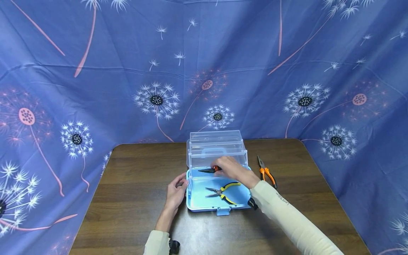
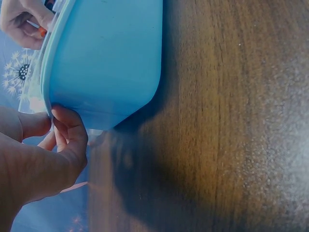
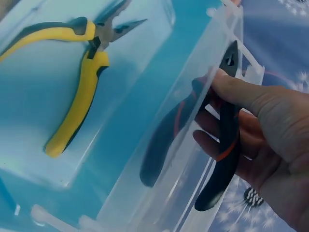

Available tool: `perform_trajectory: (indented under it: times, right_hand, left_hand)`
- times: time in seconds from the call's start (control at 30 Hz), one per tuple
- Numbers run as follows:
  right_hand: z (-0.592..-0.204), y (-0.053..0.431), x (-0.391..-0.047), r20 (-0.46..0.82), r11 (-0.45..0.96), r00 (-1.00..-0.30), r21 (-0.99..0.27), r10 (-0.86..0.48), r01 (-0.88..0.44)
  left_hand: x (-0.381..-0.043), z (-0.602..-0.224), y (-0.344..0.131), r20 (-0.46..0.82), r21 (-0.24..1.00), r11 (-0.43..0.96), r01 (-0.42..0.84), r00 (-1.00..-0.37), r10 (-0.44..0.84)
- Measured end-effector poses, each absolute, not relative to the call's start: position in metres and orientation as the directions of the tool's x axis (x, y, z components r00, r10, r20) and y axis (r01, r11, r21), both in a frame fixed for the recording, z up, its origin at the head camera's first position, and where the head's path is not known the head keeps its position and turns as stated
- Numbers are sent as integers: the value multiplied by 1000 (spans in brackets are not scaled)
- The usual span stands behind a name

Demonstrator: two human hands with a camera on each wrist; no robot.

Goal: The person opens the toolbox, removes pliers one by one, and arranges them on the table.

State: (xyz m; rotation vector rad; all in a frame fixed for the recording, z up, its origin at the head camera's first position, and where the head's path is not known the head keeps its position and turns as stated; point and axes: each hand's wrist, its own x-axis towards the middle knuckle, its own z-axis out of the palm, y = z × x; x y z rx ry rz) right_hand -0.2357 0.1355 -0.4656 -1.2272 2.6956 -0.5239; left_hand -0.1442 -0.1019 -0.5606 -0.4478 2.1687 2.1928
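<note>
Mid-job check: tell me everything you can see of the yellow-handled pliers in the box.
The yellow-handled pliers have long, tapered, grey metal-looking jaws and two curved yellow-and-black grips, probably plastic or rubber. They lie spread open, jaws and handles both apart, on the floor of the light-blue toolbox. In the head view, the jaws point left and the handles fan out to the right. Neither the left hand nor the right hand touches them.
</note>
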Motion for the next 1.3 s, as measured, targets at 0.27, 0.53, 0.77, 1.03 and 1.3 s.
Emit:
perform_trajectory:
  times: [0.27, 0.53, 0.77, 1.03, 1.3]
  right_hand:
    - [-466, 165, -241, 100, 591, -763, -572, -638, -569]
    - [-469, 201, -240, 215, 518, -891, -749, -400, -413]
    - [-467, 230, -239, 190, 520, -959, -809, -212, -275]
    - [-473, 268, -244, 100, 451, -991, -883, -85, -127]
    - [-485, 311, -244, 45, 368, -999, -929, 13, -37]
  left_hand:
    - [-143, -559, -103, -208, 978, -26, -207, -961, -179]
    - [-145, -562, -104, -209, 978, -40, -205, -963, -171]
    - [-145, -561, -104, -246, 969, -17, -247, -955, -166]
    - [-143, -561, -105, -259, 966, -21, -259, -951, -167]
    - [-145, -563, -104, -243, 970, -26, -242, -956, -166]
